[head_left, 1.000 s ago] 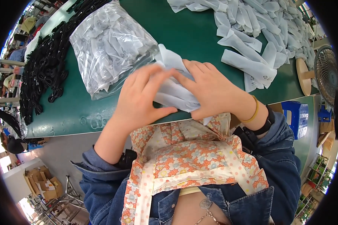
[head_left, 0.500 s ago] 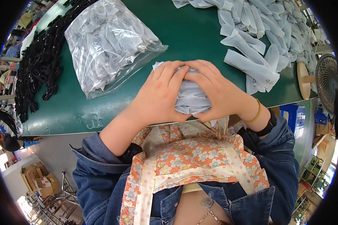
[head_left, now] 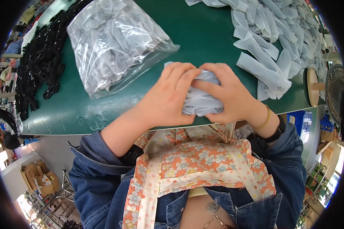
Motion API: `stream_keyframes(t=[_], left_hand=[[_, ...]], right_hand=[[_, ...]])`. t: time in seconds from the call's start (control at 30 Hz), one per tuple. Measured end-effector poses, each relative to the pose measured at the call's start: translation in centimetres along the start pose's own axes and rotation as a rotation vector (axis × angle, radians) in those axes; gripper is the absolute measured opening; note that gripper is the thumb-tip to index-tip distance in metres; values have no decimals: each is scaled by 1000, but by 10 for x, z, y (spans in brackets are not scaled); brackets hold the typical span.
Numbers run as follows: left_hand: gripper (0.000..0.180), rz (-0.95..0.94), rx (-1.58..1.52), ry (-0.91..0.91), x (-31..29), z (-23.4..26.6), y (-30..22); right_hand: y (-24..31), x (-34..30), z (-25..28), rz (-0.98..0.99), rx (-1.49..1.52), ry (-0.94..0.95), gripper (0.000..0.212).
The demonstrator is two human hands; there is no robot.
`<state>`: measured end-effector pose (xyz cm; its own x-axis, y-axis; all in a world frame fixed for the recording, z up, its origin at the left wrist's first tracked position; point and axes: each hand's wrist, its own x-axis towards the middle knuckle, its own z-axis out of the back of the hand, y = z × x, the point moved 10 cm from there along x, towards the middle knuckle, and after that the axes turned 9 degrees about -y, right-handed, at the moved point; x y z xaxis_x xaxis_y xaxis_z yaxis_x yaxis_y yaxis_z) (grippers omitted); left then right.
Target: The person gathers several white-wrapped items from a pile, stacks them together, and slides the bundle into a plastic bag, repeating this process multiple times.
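Observation:
Between my two hands sits a stack of small frosted plastic bags (head_left: 203, 100), squeezed together near the front edge of the green table. My left hand (head_left: 172, 93) wraps round its left side, fingers over the top and thumb at the near end. On the right side my right hand (head_left: 228, 91) grips the same stack, fingers curled over it. Most of the stack is hidden behind my fingers. Beyond my left hand lies a large clear plastic bag (head_left: 114, 45) filled with similar frosted bags. To the right is a spread pile of loose frosted bags (head_left: 262, 72).
Black cords in bundles (head_left: 40, 65) run along the table's left side. A small fan (head_left: 335, 89) and a round wooden disc (head_left: 312, 87) stand at the right edge. Below are a blue plastic stool (head_left: 300, 121) and an opened cardboard box (head_left: 40, 178) on the floor.
Both hands and the stack have shifted slightly right in the picture, as have the table's contents. My right hand's fingers have spread a little from the left hand's, showing more of the stack's top.

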<state>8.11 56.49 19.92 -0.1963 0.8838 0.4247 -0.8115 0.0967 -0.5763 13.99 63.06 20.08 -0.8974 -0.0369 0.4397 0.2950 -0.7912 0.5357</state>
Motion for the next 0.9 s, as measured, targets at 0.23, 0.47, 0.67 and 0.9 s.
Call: stream_keyframes(t=[0.23, 0.47, 0.67, 0.9], left_hand=[[70, 2, -108, -82, -8, -2, 5], [65, -30, -113, -116, -10, 2, 0], [60, -115, 313, -387, -33, 67, -11], [29, 107, 1070, -587, -77, 149, 35]], right_hand=[[7, 4, -8, 24, -91, 148, 67], [16, 8, -8, 43, -96, 112, 65], [11, 5, -7, 14, -138, 131, 68], [-13, 7, 10, -160, -43, 118, 72]])
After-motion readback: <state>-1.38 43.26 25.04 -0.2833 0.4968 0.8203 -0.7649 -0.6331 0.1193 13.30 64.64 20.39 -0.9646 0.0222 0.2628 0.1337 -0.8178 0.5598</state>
